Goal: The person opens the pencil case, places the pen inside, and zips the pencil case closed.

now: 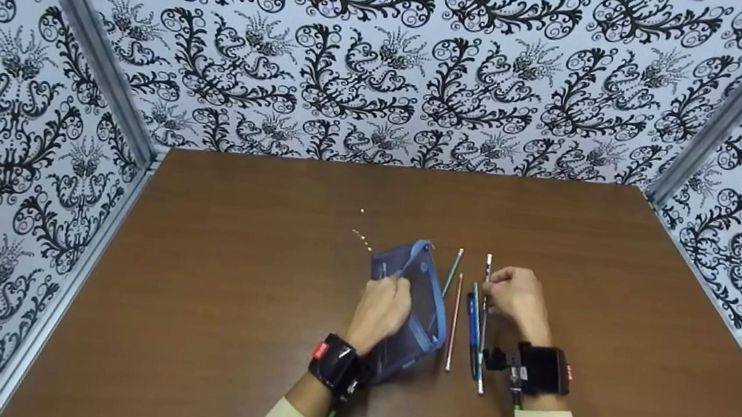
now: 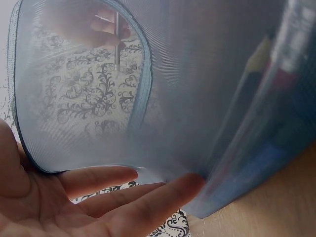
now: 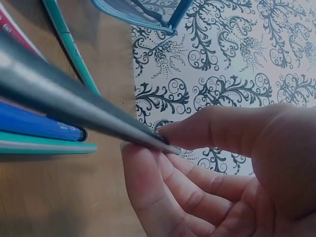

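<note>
My left hand (image 1: pixel 384 310) grips a blue mesh zip pencil case (image 1: pixel 429 283) and holds it tilted up from the table. Through the mesh in the left wrist view, a dark pencil (image 2: pixel 242 94) with a sharpened tip shows inside. My right hand (image 1: pixel 517 300) pinches a dark grey pencil (image 3: pixel 84 101) between thumb and fingertips, to the right of the case. Between the hands lie a blue pen (image 1: pixel 473 319), a reddish pencil (image 1: pixel 454 324) and a teal pencil (image 1: pixel 454 269). Another teal pencil (image 3: pixel 44 146) lies alongside the blue pen.
The brown wooden table (image 1: pixel 221 274) is bounded by patterned walls (image 1: pixel 365 53) at the back and both sides. Several small pale specks (image 1: pixel 363 239) show on the tabletop behind the case. Each wrist bears a black strapped camera (image 1: pixel 542 370).
</note>
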`<state>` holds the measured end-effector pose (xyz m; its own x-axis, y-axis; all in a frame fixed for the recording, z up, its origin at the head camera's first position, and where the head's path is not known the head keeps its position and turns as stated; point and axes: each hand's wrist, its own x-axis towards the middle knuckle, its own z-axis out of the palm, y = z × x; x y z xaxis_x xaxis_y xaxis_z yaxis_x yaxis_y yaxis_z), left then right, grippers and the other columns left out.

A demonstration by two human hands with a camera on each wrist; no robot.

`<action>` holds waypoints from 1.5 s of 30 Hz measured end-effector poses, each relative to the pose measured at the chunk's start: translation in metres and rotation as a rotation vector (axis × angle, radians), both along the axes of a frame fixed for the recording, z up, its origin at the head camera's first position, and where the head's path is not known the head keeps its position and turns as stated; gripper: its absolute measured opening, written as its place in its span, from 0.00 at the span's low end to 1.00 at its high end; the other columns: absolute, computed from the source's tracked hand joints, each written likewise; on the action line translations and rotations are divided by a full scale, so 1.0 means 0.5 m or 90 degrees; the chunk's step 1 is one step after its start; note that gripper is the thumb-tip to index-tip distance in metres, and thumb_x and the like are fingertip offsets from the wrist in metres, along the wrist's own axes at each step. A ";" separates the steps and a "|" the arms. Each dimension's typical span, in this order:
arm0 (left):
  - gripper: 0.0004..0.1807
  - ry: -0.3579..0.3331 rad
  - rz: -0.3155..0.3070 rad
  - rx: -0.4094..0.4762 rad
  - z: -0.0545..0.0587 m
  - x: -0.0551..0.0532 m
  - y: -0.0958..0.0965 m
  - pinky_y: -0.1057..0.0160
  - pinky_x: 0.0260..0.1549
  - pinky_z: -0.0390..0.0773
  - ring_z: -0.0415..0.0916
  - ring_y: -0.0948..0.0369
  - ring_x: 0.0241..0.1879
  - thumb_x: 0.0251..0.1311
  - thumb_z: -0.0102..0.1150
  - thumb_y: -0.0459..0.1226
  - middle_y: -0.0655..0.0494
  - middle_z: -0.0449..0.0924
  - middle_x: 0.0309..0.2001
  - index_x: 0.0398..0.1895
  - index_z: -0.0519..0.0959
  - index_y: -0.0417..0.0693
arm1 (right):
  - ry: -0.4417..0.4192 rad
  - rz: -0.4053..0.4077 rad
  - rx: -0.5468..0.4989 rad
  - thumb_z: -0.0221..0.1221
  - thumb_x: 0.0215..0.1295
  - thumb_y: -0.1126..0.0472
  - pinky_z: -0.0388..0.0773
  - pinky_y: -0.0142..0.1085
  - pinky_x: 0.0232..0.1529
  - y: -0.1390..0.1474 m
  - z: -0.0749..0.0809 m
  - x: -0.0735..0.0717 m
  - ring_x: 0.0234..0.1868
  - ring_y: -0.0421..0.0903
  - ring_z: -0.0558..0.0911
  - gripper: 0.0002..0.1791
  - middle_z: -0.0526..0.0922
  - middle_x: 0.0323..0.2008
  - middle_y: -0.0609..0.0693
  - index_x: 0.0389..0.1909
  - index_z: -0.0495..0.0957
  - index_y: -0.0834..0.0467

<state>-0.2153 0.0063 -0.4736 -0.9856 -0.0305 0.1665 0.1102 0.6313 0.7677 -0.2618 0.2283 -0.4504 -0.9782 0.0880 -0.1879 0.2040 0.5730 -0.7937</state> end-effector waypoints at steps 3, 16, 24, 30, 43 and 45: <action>0.21 0.005 -0.003 -0.001 0.000 0.000 0.000 0.52 0.27 0.76 0.79 0.50 0.28 0.70 0.38 0.39 0.41 0.83 0.30 0.18 0.74 0.46 | 0.002 -0.001 -0.009 0.59 0.63 0.67 0.84 0.39 0.33 -0.001 0.002 0.000 0.24 0.45 0.84 0.11 0.82 0.43 0.65 0.44 0.78 0.70; 0.22 -0.012 -0.017 0.026 0.001 -0.002 -0.004 0.60 0.21 0.69 0.72 0.57 0.21 0.71 0.38 0.39 0.49 0.74 0.21 0.15 0.68 0.52 | -0.007 0.011 -0.062 0.56 0.64 0.68 0.84 0.42 0.41 -0.003 0.024 0.012 0.33 0.45 0.84 0.16 0.83 0.43 0.62 0.50 0.75 0.72; 0.21 0.007 -0.008 0.006 0.003 0.002 -0.001 0.51 0.29 0.76 0.79 0.50 0.29 0.70 0.38 0.38 0.41 0.83 0.32 0.20 0.75 0.45 | 0.039 0.011 -0.091 0.57 0.61 0.70 0.84 0.39 0.33 -0.004 0.030 0.010 0.23 0.41 0.84 0.16 0.84 0.41 0.67 0.49 0.75 0.75; 0.22 0.006 -0.008 0.013 0.002 0.001 -0.002 0.53 0.27 0.75 0.77 0.52 0.27 0.70 0.39 0.38 0.43 0.81 0.29 0.16 0.72 0.46 | 0.048 0.008 -0.099 0.56 0.64 0.69 0.84 0.40 0.35 -0.003 0.037 0.015 0.26 0.40 0.84 0.17 0.83 0.46 0.70 0.51 0.74 0.75; 0.21 0.003 -0.019 0.020 0.000 0.000 -0.004 0.57 0.24 0.73 0.74 0.55 0.24 0.70 0.38 0.40 0.45 0.79 0.26 0.18 0.72 0.48 | 0.062 0.003 -0.148 0.57 0.66 0.68 0.84 0.38 0.34 -0.004 0.051 0.024 0.26 0.40 0.84 0.20 0.85 0.43 0.62 0.56 0.72 0.74; 0.21 0.009 -0.019 0.015 0.000 0.000 -0.004 0.57 0.25 0.74 0.75 0.54 0.25 0.70 0.37 0.40 0.44 0.79 0.26 0.18 0.72 0.48 | 0.064 0.004 -0.163 0.57 0.66 0.68 0.84 0.38 0.34 -0.005 0.053 0.025 0.27 0.40 0.83 0.20 0.85 0.40 0.59 0.56 0.71 0.74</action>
